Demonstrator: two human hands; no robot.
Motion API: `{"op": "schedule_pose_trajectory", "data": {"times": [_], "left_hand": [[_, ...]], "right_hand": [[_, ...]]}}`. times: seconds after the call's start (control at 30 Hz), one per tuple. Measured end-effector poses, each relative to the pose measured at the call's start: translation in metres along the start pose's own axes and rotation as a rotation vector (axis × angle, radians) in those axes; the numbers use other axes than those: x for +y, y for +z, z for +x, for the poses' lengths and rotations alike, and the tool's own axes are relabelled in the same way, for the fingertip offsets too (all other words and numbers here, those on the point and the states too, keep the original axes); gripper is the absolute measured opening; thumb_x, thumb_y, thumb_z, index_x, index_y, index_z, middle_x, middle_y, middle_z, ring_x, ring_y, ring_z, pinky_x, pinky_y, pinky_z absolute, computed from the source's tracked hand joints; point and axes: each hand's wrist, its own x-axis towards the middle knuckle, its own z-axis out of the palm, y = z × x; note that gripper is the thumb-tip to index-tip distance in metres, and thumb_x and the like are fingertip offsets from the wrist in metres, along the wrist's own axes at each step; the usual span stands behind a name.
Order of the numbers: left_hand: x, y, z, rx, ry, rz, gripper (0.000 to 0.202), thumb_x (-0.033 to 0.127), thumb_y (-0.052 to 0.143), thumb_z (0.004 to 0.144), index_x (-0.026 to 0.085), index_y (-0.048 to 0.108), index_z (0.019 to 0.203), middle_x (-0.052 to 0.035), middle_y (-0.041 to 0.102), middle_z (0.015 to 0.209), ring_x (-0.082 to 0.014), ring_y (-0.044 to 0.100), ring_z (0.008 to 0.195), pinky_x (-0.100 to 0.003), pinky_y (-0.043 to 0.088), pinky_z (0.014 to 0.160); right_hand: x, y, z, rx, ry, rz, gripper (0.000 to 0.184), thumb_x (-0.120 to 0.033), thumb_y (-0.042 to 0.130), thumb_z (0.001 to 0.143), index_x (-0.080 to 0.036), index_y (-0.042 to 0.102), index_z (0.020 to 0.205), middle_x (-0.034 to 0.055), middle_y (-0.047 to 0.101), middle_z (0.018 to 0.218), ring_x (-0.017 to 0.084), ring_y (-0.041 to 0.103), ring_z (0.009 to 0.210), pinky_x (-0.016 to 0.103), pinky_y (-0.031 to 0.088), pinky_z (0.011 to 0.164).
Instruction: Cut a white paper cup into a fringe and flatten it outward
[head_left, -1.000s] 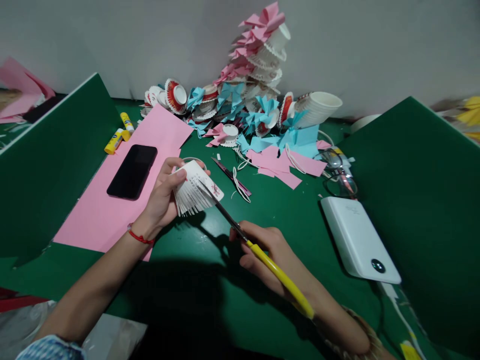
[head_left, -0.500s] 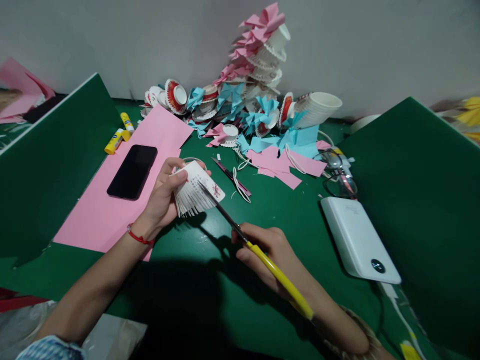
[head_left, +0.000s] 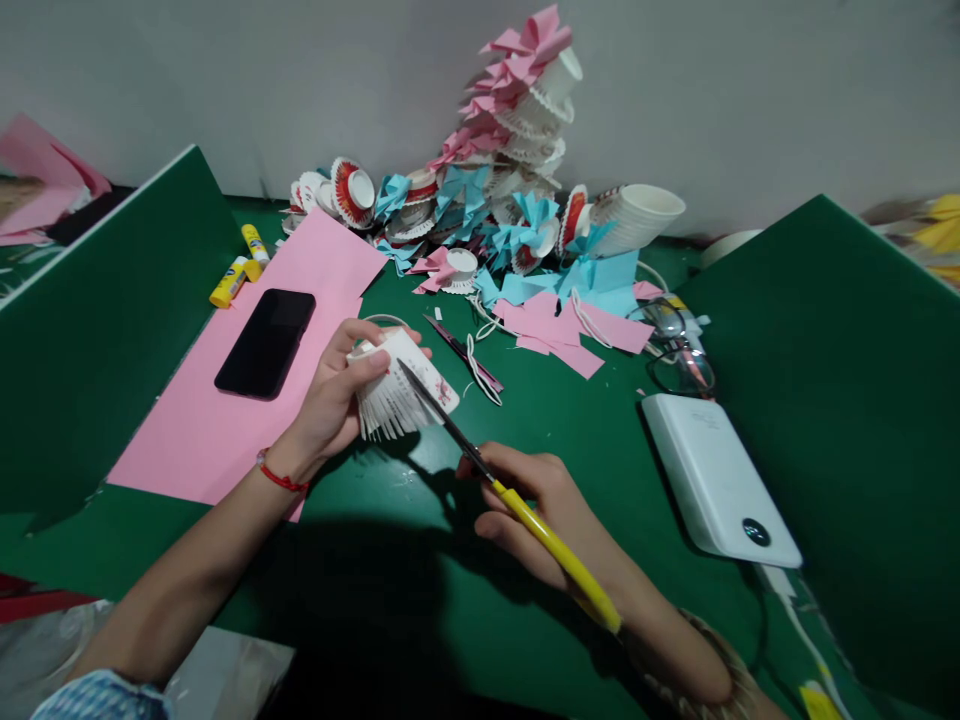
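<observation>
My left hand [head_left: 337, 385] grips a white printed paper cup [head_left: 427, 378] with its thumb on the near wall and fingers behind. Narrow strips are cut into the cup's lower left part, forming a fringe. My right hand [head_left: 532, 500] is closed around a pair of scissors with yellow handles [head_left: 559, 550]. Their dark blades lie against the cup's wall, tips close to my left thumb. Part of the handles is hidden by my fingers.
A black phone [head_left: 265, 343] and glue sticks [head_left: 229, 284] lie at left with pink paper [head_left: 180, 440]. Fringed cups with paper pinwheels [head_left: 529, 225] pile up behind. Another pair of scissors [head_left: 457, 345], glasses [head_left: 679, 370] and a white power bank [head_left: 720, 480] lie around. Green panels [head_left: 832, 400] flank the table.
My left hand and the cup have shifted slightly right and down. The scissors stay against the cup, their blades appearing closer to its right part. Other things on the table have not moved.
</observation>
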Motion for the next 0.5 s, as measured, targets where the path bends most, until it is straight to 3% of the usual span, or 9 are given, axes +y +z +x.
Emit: {"op": "schedule_pose_trajectory", "data": {"times": [0.27, 0.5], "left_hand": [[-0.0055, 0.0010, -0.0018, -0.014, -0.046, -0.023, 0.028, 0.027, 0.078, 0.066, 0.021, 0.053, 0.077, 0.0021, 0.071, 0.085, -0.0228, 0.068, 0.098, -0.043, 0.055, 0.089], [-0.0058, 0.0032, -0.0022, -0.022, -0.037, -0.026, 0.026, 0.025, 0.076, 0.068, 0.020, 0.052, 0.076, 0.0014, 0.072, 0.087, -0.0223, 0.069, 0.096, -0.042, 0.056, 0.087]], "right_hand": [[0.0033, 0.0040, -0.0012, 0.023, 0.032, 0.010, 0.055, -0.066, 0.042, 0.086, -0.015, 0.055, 0.069, -0.0059, 0.035, 0.049, 0.008, 0.027, 0.045, 0.022, 0.023, 0.043], [0.0015, 0.0039, -0.0023, 0.033, 0.047, 0.017, 0.051, -0.061, 0.048, 0.086, -0.016, 0.050, 0.062, -0.0068, 0.029, 0.050, 0.007, 0.023, 0.046, 0.021, 0.020, 0.042]]}}
